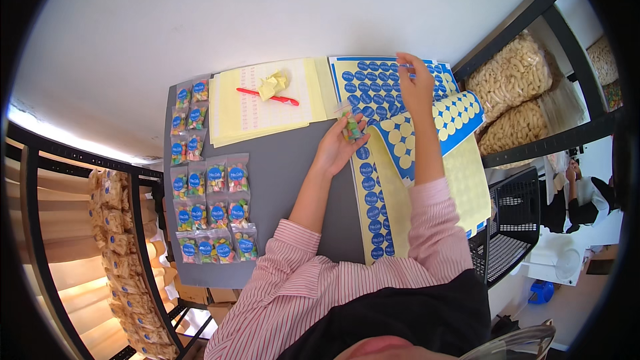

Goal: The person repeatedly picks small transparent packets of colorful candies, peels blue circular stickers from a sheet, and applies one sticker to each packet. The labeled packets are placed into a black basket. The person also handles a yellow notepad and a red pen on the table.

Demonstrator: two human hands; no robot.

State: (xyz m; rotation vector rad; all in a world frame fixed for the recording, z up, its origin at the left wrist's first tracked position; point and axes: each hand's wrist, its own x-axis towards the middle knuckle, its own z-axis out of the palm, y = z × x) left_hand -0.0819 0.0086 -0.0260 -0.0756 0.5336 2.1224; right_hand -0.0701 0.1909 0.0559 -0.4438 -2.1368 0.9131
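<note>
My left hand (335, 149) is closed around a small clear bag (349, 125) of colourful candies, tilted in the fingers. To its right, my right hand (416, 85) is raised above a sheet of round blue stickers (370, 87), its fingers curled in; what they pinch, if anything, is too small to make out. Under my right forearm lies a partly used sheet (457, 117) with a blue border and pale circles. Rows of candy bags (217, 212) with round blue labels lie along the left of the grey table (293, 180).
A red pen (268, 97) and crumpled pale yellow paper (273, 85) rest on a stack of yellowish sheets (260, 123) at the back. Shelves at right hold large bags of pale snacks (510, 77) beside a black crate (513, 217). Packets (120, 247) hang at left. Another person (587, 197) is at far right.
</note>
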